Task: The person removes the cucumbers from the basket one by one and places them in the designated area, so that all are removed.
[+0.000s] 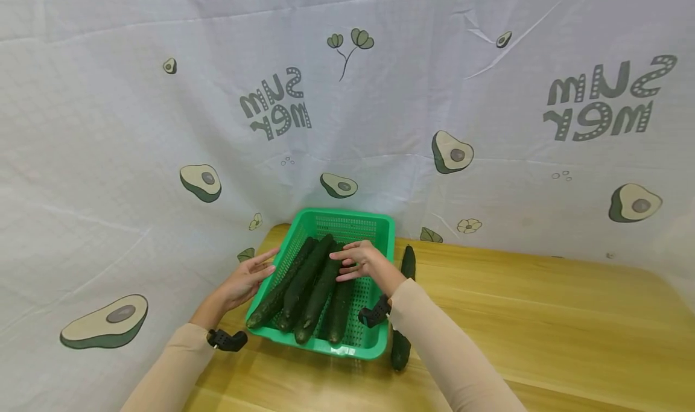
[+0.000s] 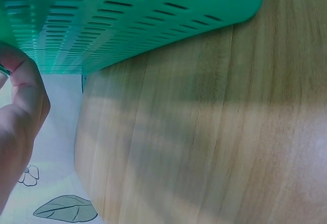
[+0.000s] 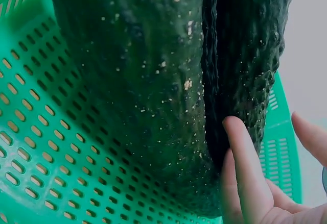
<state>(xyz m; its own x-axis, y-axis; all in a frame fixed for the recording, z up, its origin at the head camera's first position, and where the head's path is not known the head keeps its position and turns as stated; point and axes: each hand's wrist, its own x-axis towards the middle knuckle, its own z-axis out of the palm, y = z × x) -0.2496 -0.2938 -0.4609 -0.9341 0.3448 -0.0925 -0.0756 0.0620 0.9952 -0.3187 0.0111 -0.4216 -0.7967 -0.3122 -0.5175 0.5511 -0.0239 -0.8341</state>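
Several dark green cucumbers (image 1: 308, 276) lie lengthwise in a green perforated plastic basket (image 1: 384, 243). My left hand (image 1: 247, 281) is at the basket's left side, fingertips right at the rim; in the left wrist view, part of this hand (image 2: 23, 94) shows beside the slotted wall (image 2: 127, 15). Over the basket's right half, my right hand (image 1: 362, 260) reaches in among the cucumbers. The right wrist view shows its fingers (image 3: 245, 168) against a bumpy cucumber (image 3: 250, 55), thumb held apart. A larger-looking cucumber (image 3: 138, 81) fills the foreground there.
Another cucumber (image 1: 402, 342) lies on the wooden table (image 1: 543, 321) just right of the basket, partly hidden by my right forearm. A white cloth (image 1: 391, 110) printed with avocados hangs behind and left of the table.
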